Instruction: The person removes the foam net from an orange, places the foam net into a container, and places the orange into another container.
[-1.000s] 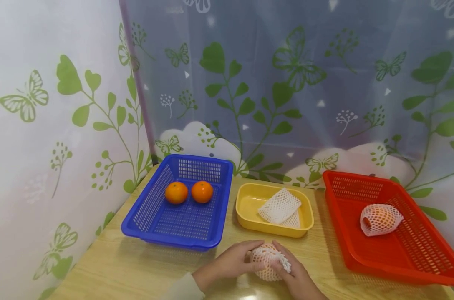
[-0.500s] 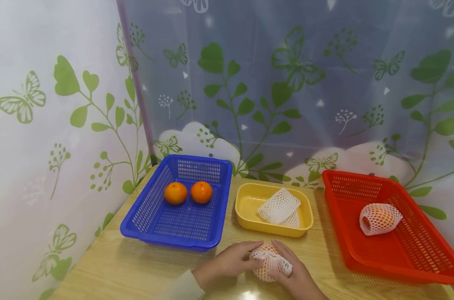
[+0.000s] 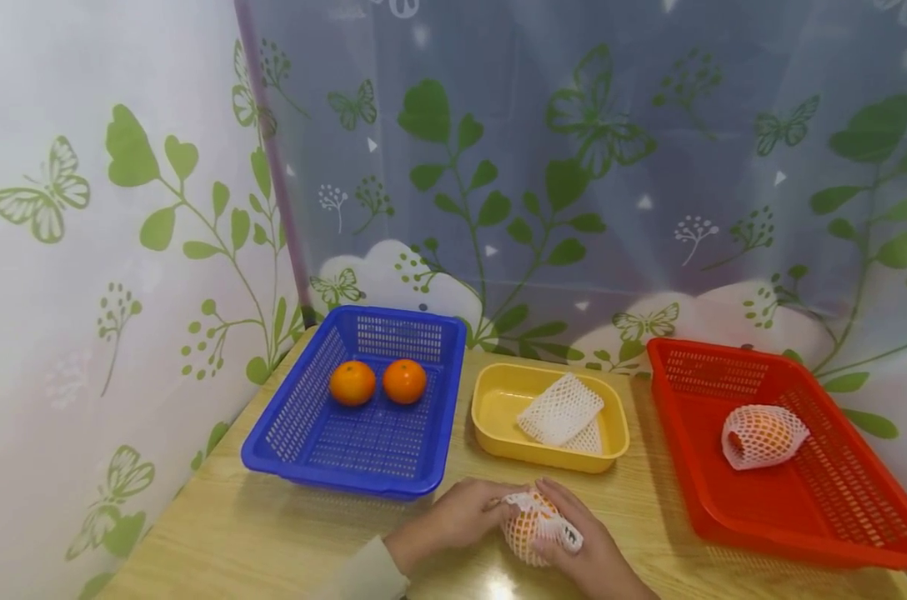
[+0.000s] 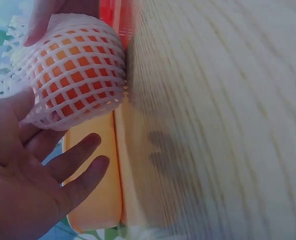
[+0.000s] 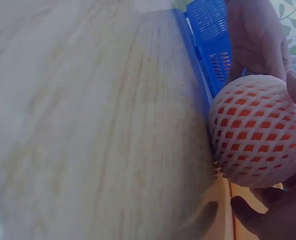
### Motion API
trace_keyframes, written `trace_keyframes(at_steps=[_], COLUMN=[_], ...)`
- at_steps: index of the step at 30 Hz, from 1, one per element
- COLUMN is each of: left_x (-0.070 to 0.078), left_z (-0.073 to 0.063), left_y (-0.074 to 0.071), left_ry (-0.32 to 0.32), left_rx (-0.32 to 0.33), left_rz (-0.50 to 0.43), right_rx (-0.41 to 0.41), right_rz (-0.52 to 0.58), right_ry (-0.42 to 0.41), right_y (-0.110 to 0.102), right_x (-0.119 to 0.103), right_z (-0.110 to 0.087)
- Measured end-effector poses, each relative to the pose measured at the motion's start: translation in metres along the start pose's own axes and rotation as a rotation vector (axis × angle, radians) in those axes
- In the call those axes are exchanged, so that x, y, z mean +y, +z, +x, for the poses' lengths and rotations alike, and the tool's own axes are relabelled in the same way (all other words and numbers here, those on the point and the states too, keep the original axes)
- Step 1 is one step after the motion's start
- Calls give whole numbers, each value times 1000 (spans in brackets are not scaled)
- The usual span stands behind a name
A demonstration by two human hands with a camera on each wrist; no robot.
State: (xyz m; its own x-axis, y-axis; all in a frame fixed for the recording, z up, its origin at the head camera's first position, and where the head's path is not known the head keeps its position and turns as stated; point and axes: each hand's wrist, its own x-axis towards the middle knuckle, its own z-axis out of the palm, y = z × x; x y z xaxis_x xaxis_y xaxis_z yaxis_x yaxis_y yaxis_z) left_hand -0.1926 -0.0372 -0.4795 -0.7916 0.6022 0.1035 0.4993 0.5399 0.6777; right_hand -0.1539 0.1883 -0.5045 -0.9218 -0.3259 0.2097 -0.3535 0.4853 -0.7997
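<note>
We have an orange (image 4: pixel 74 78) inside a white foam net (image 5: pixel 260 145), held between both hands low over the near side of the counter (image 3: pixel 221 533), in front of the yellow tray (image 3: pixel 498 408). Whether its underside touches the wood, we cannot tell.

Our left hand (image 3: pixel 464 512) pinches the loose edge of the net between thumb and forefinger, the other fingers spread apart from the fruit. Our right hand (image 3: pixel 592 546) grips the wrapped orange from the other side, thumb in front and fingers behind.

The step in hand looks to us like settling the net evenly over the fruit. We would do well to let the right hand steady the orange while the left eases the edge round a little at a time, since a hard tug on one spot could stretch or tear the soft mesh. The net bunches toward its open end, so we should smooth that part and keep the orange from slipping out there.

The netted orange (image 3: pixel 764 435) in the red basket (image 3: pixel 731 500) gives us a pattern to compare with. More nets (image 3: pixel 562 410) lie in the tray, and two bare oranges (image 3: pixel 352 383) sit in the blue basket (image 3: pixel 363 446).
</note>
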Motion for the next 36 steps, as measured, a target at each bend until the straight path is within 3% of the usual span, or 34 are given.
trace_keyframes(at_steps=[5,14,22,28,30,36], left_x=[2,2,3,3,3,3], left_z=[0,-3,-4,-4,-4,-5], left_y=[-2,-1,0,1,1,1], left_ry=[-5,14,4,-11,-12,-31], left_rx=[-68,-96,-91,-92,-87,-77], left_rz=[-65,-18,-9,-31,-26,-26], right_rx=[-6,-13,52,141,155,111], right_rz=[19,29,-49,-112,-115,21], right_ry=[59,96,7,-160,-180,25], right_y=[-1,-1,0,2,2,2], right_x=[-2,-3,-3,-4,-5,-7], right_z=[2,2,1,1,1,2])
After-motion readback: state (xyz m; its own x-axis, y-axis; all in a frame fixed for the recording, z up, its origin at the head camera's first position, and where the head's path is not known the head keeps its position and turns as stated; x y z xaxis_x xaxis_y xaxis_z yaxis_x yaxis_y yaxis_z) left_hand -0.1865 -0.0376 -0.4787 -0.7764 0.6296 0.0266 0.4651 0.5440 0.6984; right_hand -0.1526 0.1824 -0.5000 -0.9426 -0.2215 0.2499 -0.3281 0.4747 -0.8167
